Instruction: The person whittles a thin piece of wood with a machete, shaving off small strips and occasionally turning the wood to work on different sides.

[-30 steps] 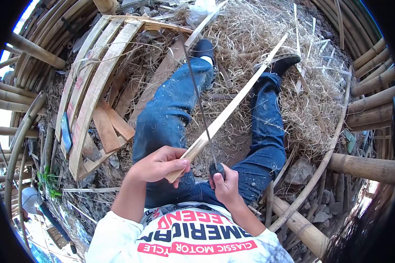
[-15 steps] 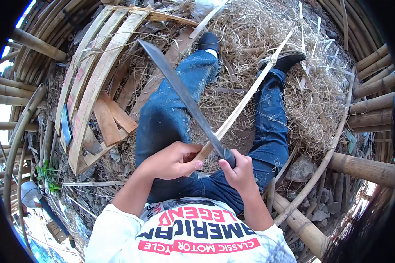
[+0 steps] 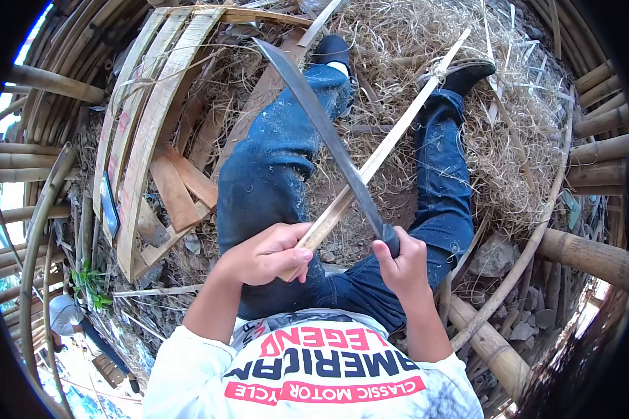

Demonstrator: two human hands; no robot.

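My left hand (image 3: 269, 255) is closed around the near end of a long pale bamboo strip (image 3: 391, 136), thumb on top. The strip slants away to the upper right, its far end by my right shoe. In my right hand (image 3: 405, 262) is the dark handle of a machete (image 3: 314, 115). Its long grey blade points to the upper left and crosses the strip a little beyond my hands, apparently touching it. Both hands are above my lap, between my legs in dusty jeans (image 3: 262, 188).
Curly shavings (image 3: 510, 160) cover the ground around my right leg. Left of me lies a slatted wooden frame (image 3: 154, 133) with a phone-like dark slab (image 3: 110, 202) on it. Bamboo poles (image 3: 587, 258) surround the spot. Another person (image 3: 66, 318) is at the far lower left.
The machete has slid farther out along the strip, away from my left hand. My right hand has moved slightly right. The view has shifted a little.
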